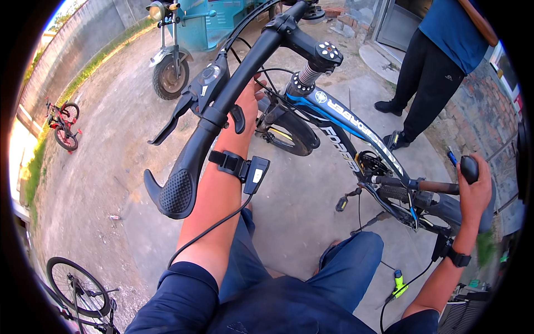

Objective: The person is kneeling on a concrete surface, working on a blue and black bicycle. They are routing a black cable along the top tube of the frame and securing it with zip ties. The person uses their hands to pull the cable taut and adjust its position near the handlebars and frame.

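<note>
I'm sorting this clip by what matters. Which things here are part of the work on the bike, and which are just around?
In hand:
- black and blue mountain bicycle
- left hand, reaching behind its black handlebar
- right hand, gripping a black-knobbed tool

Just around:
- small red bicycle
- teal three-wheeled cart
- yellow-green tool on the concrete
- standing person

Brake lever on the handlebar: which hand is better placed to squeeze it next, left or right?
Left, probably. The left hand is already up behind the handlebar, close to the brake lever. The right hand is far off, wrapped around a black-knobbed tool handle near the rear wheel.
</note>
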A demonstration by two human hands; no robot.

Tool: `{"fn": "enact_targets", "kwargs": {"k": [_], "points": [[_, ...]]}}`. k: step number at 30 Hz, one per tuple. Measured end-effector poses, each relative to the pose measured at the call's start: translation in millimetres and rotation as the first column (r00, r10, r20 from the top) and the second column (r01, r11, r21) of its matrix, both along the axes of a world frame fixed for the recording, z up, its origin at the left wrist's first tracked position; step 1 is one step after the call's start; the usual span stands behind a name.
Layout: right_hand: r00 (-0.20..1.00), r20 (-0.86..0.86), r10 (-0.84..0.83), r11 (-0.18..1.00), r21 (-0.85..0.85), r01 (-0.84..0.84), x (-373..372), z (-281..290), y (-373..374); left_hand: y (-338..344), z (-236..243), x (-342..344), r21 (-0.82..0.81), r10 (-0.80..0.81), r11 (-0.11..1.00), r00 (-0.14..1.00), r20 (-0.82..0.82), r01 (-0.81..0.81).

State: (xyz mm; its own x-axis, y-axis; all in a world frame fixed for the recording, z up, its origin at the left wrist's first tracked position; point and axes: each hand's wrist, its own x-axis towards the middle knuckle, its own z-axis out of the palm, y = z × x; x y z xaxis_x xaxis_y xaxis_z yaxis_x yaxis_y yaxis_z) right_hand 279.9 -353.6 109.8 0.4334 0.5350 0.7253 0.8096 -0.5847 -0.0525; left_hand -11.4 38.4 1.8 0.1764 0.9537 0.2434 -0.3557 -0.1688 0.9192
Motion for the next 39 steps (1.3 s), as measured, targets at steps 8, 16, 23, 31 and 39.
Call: {"fn": "enact_targets", "kwargs": {"k": [8, 16, 23, 31, 39], "points": [[0.999, 0.039, 0.008, 1.0, 0.006, -0.008, 2.3, -0.5, 0.5, -5.9, 1.6, 1.8, 0.057, 0.206, 0.978, 0.975, -0.088, -0.201], [0.999, 0.042, 0.014, 1.0, 0.006, -0.015, 4.4, -1.7, -2.1, -26.2, 9.7, -10.9, 0.139, 0.26, 0.964, 0.917, -0.302, -0.228], [0.999, 0.039, 0.02, 1.0, 0.011, -0.02, 5.3, -4.0, -1.2, -36.3, -2.0, -11.7, 0.388, 0.282, 0.911, 0.9, -0.331, -0.142], [0.999, 0.052, 0.004, 1.0, 0.006, -0.004, 5.6, -4.8, -2.9, -34.5, 16.5, -15.9, 0.414, 0.323, 0.894, 0.886, -0.332, -0.171], [0.999, 0.032, -0.01, 1.0, 0.015, 0.01, 3.1, -4.7, -2.7, -40.5, 17.4, -16.5, 0.455, 0.284, 0.878, 0.928, -0.241, -0.151]]}}
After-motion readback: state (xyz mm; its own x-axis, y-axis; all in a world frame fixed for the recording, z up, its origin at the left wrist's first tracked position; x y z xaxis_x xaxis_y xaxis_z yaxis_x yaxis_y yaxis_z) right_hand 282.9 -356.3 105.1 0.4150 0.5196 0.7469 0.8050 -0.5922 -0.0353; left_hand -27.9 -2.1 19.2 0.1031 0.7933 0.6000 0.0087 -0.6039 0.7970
